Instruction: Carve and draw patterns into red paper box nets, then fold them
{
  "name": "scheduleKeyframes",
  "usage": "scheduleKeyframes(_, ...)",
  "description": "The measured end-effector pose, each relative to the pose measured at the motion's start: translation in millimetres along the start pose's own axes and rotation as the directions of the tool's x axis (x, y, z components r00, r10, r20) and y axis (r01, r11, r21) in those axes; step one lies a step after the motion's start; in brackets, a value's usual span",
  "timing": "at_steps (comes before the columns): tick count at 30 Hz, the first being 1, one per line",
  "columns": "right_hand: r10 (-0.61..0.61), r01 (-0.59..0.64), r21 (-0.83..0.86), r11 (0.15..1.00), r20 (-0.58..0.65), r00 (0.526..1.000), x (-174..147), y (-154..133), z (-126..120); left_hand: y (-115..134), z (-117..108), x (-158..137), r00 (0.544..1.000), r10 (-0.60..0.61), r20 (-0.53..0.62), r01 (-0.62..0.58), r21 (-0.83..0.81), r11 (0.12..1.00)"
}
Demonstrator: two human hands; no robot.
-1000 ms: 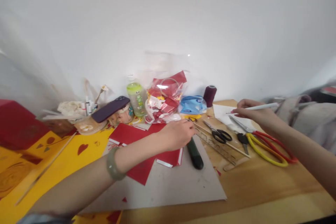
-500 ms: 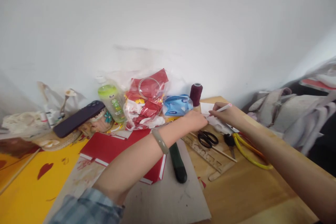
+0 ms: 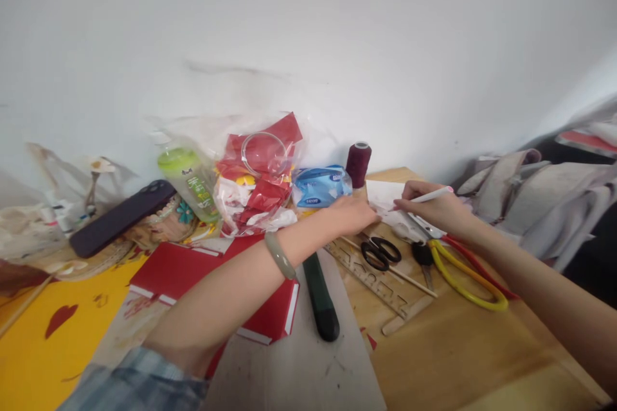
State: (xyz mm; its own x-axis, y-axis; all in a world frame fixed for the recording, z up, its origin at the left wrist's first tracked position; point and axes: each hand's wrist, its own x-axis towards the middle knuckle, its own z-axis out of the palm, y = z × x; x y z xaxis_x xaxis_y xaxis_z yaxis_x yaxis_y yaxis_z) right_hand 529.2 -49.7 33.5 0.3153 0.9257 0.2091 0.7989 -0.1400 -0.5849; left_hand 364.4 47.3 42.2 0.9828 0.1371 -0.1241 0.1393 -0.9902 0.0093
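Observation:
My right hand (image 3: 431, 202) is closed round a white pen (image 3: 431, 194) with a pink end, its tip pointing down and left over a white sheet of paper (image 3: 383, 191). At the near left edge of that paper is my left hand (image 3: 354, 215), with a pale bangle (image 3: 279, 257) on its wrist. Its fingers are curled together; what they hold, if anything, is hidden. Just below the left hand lie black-handled scissors (image 3: 380, 253). Larger scissors with yellow and red handles (image 3: 463, 279) lie below the right hand.
A maroon thread spool (image 3: 358, 166), a blue tissue pack (image 3: 321, 186), a plastic bag of red scraps (image 3: 263, 173) and a green bottle (image 3: 187, 183) line the wall. A green-black cutter (image 3: 321, 298), red folded card (image 3: 173, 270) and wooden stencil ruler (image 3: 369, 279) lie nearer.
The view has shifted a little, so objects on the left sit further left. The pen now lies flatter, pointing more to the right at its pink end. Both hands stay near the paper.

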Motion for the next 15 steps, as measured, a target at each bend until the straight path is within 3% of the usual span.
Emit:
scheduleKeyframes(4,0.002,-0.001,-0.017,1.0,0.071,0.997,0.7,-1.8,-1.7,4.5,-6.6,-1.9,1.0,0.007,-0.002,-0.007,0.035,0.999)
scheduleKeyframes(15,0.027,-0.027,0.046,0.999,-0.008,1.0,4.0,-11.1,-6.8,2.7,-3.1,2.9,0.999,0.013,-0.034,-0.013,0.0,1.0)
